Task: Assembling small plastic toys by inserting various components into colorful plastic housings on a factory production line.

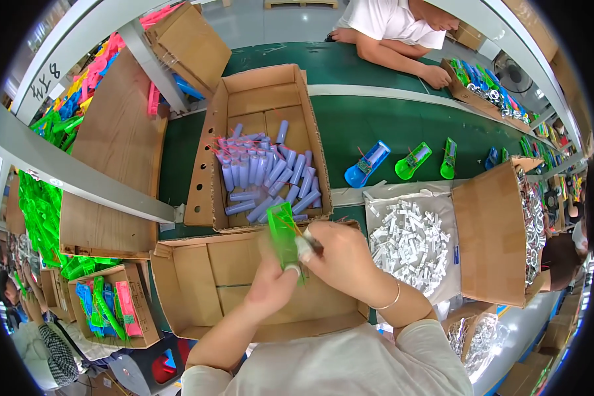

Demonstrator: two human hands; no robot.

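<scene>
Housing [282,231], green plastic, is pinched in left hand [270,282] above open carton [185,277]; right hand [342,256] pinches small dark item [317,248] beside it, too blurred to identify. Likely light, stiff, slick; hold long sides. Battery box [264,99] rim crowds far end; freer room over carton.

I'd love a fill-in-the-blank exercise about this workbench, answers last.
The left hand holds a plastic casing coloured ____.
The purple cylinders sit in a box made of ____.
The small white parts lie on the cylinders' ____ side.
On the green table, the open casing nearest those cylinders is ____.

Missing: green; cardboard; right; blue.
</scene>
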